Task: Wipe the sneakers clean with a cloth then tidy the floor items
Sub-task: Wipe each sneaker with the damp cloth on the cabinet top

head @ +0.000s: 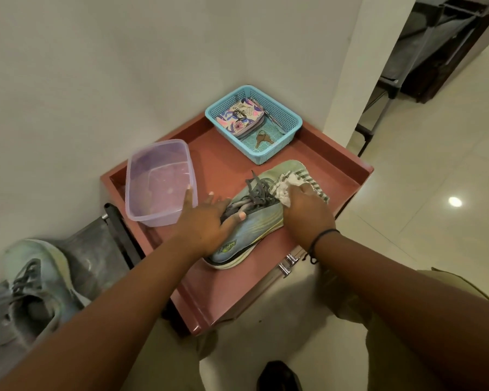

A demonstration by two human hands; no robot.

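Note:
A pale blue-green sneaker with grey laces lies on the red-brown table top, toe toward the far right. My left hand rests on its heel and collar, fingers spread, thumb against the side. My right hand grips a white cloth with grey stripes and presses it on the shoe's forefoot. The second sneaker, same colours, sits on a grey surface at the lower left.
A clear lilac plastic tub with water stands at the table's left. A blue mesh basket at the back holds a patterned pouch and keys. White wall behind; glossy tiled floor to the right, a dark rack beyond.

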